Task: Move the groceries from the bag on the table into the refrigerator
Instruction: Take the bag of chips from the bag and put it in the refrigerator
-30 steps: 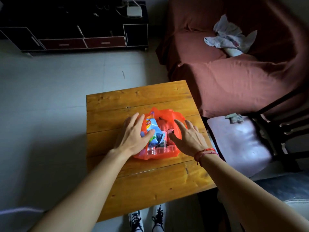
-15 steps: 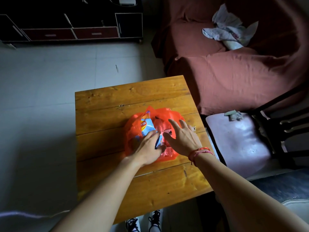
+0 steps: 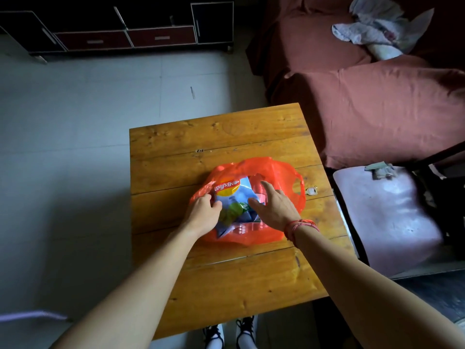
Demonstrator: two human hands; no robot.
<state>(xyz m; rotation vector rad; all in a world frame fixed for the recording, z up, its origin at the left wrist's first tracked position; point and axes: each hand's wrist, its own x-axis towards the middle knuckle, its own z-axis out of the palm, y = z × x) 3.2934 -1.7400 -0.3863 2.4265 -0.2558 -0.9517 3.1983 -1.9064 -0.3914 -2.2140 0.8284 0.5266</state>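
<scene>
Two hands work at the orange bag (image 3: 284, 177) on the table (image 3: 226, 285). Left hand (image 3: 202, 214) pinches the bag's edge; right hand (image 3: 275, 207), fingers spread and holding nothing, rests over the chip packet (image 3: 230, 191).

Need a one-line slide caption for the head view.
Left hand grips orange bag edge; right hand reaches over chip packet.

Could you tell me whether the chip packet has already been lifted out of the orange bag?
No, the chip packet lies inside the orange bag on the table.

bare table (image 3: 214, 137) beyond bag (image 3: 281, 172), sofa (image 3: 377, 102) right
</scene>
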